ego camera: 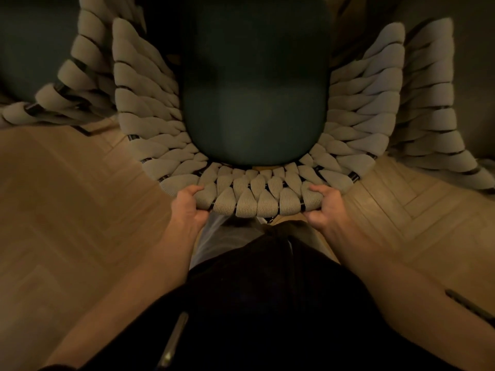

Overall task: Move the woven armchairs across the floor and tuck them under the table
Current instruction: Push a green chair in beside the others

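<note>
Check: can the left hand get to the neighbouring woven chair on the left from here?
Probably not now: the left hand grips the middle armchair's backrest; the left chair sits apart, further forward.

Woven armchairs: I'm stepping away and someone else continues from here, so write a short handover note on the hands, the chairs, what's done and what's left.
Left hand: grips the back rim of the beige rope-woven armchair with the dark teal seat cushion, left of centre.
Right hand: grips the same rim, right of centre.
That chair stands on the light herringbone wood floor, directly ahead of the person.
A second woven armchair stands close on its left, a third woven armchair close on its right.
Done: a two-handed hold on the middle chair.
Left: no table is visible, so whether any chair is tucked cannot be told; push this one in and check.
</note>
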Demonstrator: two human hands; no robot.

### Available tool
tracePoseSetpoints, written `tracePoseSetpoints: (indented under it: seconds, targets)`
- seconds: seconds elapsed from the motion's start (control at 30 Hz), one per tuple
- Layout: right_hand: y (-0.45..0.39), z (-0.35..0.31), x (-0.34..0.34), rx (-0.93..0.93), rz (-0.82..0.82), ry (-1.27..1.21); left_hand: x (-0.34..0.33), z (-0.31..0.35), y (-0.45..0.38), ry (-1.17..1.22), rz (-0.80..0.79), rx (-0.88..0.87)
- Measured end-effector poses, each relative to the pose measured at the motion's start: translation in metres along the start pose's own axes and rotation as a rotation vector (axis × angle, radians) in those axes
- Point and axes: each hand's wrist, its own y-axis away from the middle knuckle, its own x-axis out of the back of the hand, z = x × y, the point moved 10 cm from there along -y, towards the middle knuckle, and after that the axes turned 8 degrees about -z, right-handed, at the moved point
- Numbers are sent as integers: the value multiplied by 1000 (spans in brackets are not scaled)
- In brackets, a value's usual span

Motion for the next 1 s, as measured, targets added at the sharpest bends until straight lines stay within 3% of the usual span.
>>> tracePoseSetpoints:
  seconds: [0.4,0.6,1.0]
  targets:
    - [16,-27,-16,72,-96,-82,-20,16,10,86,-80,-32]
    - [9,-57,-60,107,-166,-79,-47,44,-15,57,-75,-84]
    - [-34,-109,-115,71,-101,49,-109,96,-52,-85,-63,-93]
